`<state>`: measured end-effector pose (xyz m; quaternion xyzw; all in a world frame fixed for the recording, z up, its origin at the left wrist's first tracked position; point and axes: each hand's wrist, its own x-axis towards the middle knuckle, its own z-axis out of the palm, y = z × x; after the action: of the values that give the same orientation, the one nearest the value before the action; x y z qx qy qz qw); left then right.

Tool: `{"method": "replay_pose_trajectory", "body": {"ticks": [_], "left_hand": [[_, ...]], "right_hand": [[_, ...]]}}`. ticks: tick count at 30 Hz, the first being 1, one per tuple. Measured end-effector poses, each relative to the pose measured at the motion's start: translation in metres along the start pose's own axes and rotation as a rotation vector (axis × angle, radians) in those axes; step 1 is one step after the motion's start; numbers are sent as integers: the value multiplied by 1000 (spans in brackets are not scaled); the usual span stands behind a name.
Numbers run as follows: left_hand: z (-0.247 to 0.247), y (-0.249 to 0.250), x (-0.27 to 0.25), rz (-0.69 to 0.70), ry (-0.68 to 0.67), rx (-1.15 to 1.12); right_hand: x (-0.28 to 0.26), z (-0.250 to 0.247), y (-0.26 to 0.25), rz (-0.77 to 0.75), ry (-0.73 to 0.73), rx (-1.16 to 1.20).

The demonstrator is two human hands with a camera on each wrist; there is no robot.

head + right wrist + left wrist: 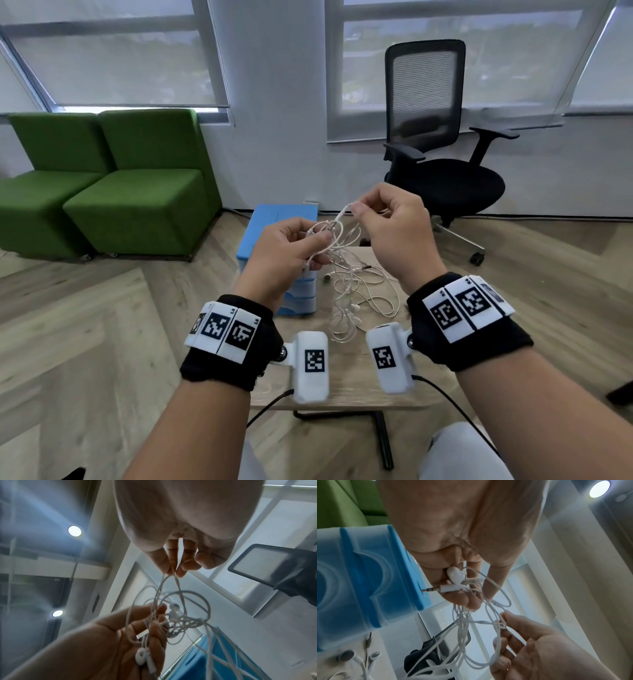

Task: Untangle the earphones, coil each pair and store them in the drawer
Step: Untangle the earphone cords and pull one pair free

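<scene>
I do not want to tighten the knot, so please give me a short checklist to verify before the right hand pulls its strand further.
1. Left hand holds the bundle of earphones: ok, its fingers curl round an earbud and a plug.
2. Right hand pinches one strand: ok, seen in the right wrist view.
3. Knot loosened: not ok, a dense tangle remains beside the left hand.
4. Pairs separated: not ok, cables hang down to the table in one mess.
5. Drawer unit open: cannot tell.
</scene>
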<state>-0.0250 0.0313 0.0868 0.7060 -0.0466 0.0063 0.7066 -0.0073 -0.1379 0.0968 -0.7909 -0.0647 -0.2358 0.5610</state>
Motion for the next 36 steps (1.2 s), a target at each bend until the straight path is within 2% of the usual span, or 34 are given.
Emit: {"method": "replay_pose_trajectory", "body": {"ticks": [8,12,16,22,26,31,36], "left_hand": [[-5,-4,-2,1,45,-56],[-8,-6,0,-15,74,-75],[-7,-1,2,-62,68,-127],[-4,12,1,-33,54,-191],[-4,15,-1,-26,43,-263],[-2,14,1,46,126,-150],[0,12,0,95,115,-146]], "right_hand": [[-3,-2,4,224,-93,256],[-2,-5,-4,267,-139,342],[-2,-4,-7,265,-169,318],[-5,-4,-11,246,-272,148],[-9,-5,-11,267,-301,147],[-12,-6,-6,313,-384,147],[-15,-5,3,359,-440,145]]}}
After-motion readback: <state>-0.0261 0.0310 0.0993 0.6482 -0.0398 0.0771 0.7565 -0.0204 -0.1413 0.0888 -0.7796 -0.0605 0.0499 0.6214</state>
